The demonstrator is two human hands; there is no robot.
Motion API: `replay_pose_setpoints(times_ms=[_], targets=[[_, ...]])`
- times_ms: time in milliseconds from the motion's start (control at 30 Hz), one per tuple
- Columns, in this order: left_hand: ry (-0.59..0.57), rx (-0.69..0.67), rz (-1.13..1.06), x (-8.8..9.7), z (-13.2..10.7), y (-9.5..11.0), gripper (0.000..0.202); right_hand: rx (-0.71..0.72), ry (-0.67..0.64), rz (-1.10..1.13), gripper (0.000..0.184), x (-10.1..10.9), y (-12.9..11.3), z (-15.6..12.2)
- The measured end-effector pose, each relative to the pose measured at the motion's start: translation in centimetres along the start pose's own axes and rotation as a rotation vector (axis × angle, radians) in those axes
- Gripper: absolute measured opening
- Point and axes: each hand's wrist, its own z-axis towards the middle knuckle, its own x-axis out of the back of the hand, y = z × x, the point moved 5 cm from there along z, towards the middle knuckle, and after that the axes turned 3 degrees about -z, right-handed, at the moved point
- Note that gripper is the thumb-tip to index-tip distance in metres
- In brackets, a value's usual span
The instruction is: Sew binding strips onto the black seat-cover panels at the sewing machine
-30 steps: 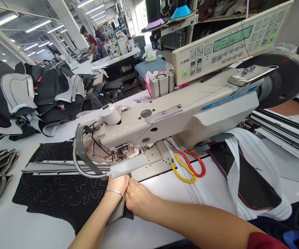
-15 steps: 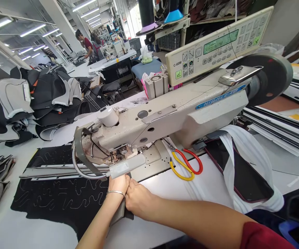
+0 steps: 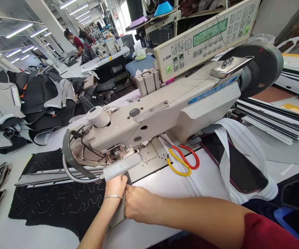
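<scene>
A black fabric panel [image 3: 45, 204] with wavy stitching lies on the white table, running under the head of a sewing machine [image 3: 160, 119]. Grey strips [image 3: 58, 175] with white edges cross it. Just below the machine's lamp [image 3: 122, 166], my left hand [image 3: 115, 186], a bracelet at its wrist, is closed on the panel's grey-and-black edge. My right hand [image 3: 140, 204] is closed beside it on the same fabric edge, fingers curled. The fingertips of both hands are largely hidden. A grey part of the fabric [image 3: 118, 218] shows below and between the hands.
Scissors [image 3: 182, 160] with red and yellow handles lie by the machine bed. To the right are a dark phone [image 3: 245, 173], white tape [image 3: 265, 169] and stacked strips [image 3: 266, 121]. Sewn pieces [image 3: 40, 91] are piled at left. Two people stand in the background.
The camera view has shifted, so the machine appears further left and higher. My hands have drawn slightly apart, the right one lower against the fabric edge; both still grip it.
</scene>
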Motion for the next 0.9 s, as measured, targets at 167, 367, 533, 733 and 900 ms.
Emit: replay_pose_setpoints(times_ms=[167,367,533,733,900], targets=[[0.075,0.017,0.005,-0.5,-0.2,0.2,0.030,0.002,0.023,-0.041,0.005,-0.3,-0.3,0.2],[0.024,0.056,0.045,-0.6,0.2,0.5,0.031,-0.021,-0.010,-0.020,0.005,-0.3,0.4,0.3],[0.021,0.039,0.088,-0.6,0.3,0.7,0.030,-0.036,-0.023,-0.006,0.006,-0.3,0.5,0.2],[0.053,-0.003,0.115,-0.6,0.0,1.1,0.028,-0.049,0.004,-0.057,0.006,0.0,0.4,0.1],[0.074,-0.016,0.117,-0.6,-0.4,1.4,0.030,-0.061,0.038,-0.026,0.005,-0.3,0.3,-0.1]])
